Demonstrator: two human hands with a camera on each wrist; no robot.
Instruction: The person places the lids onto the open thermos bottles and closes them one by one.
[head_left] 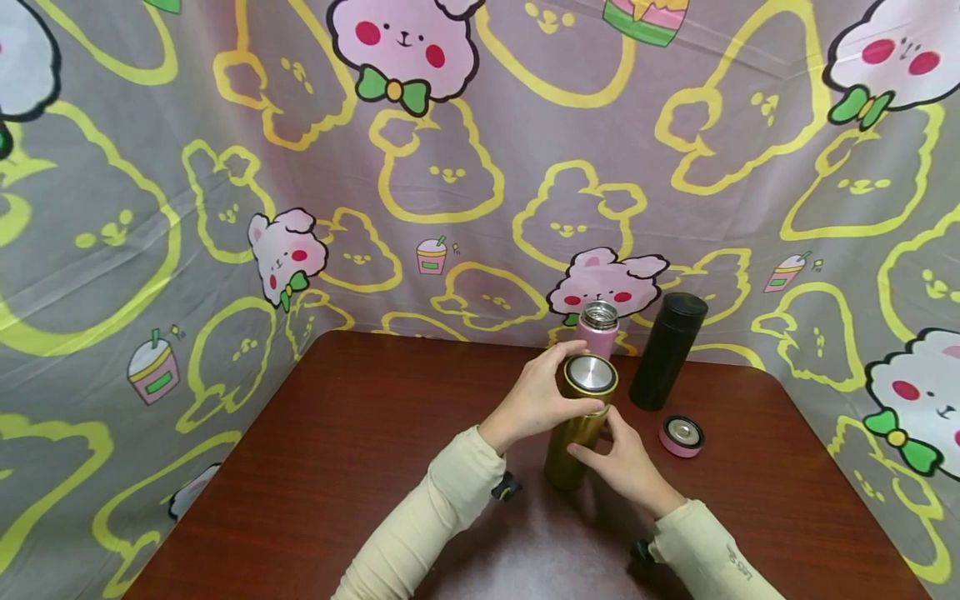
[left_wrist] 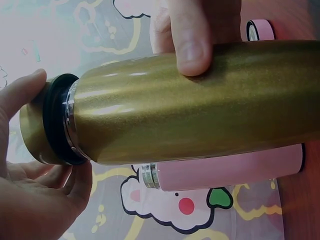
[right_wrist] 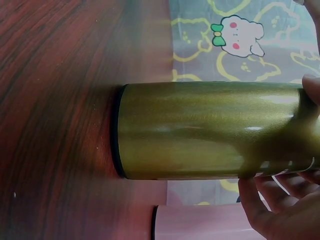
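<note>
The fingers of the left hand [head_left: 534, 402] grip the lid [head_left: 591, 375] of the gold bottle [left_wrist: 200, 110], the right hand [head_left: 628, 467] its body, nearer the right edge of the surface [head_left: 375, 408]; the pink bottle [head_left: 597, 337] is already open, this lid seems loosened, the black bottle [head_left: 667, 350] looks capped.

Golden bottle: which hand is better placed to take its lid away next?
Probably the left hand: its grip holds the lid at the top, while the right hand holds the golden bottle lower down and could steady it.
</note>
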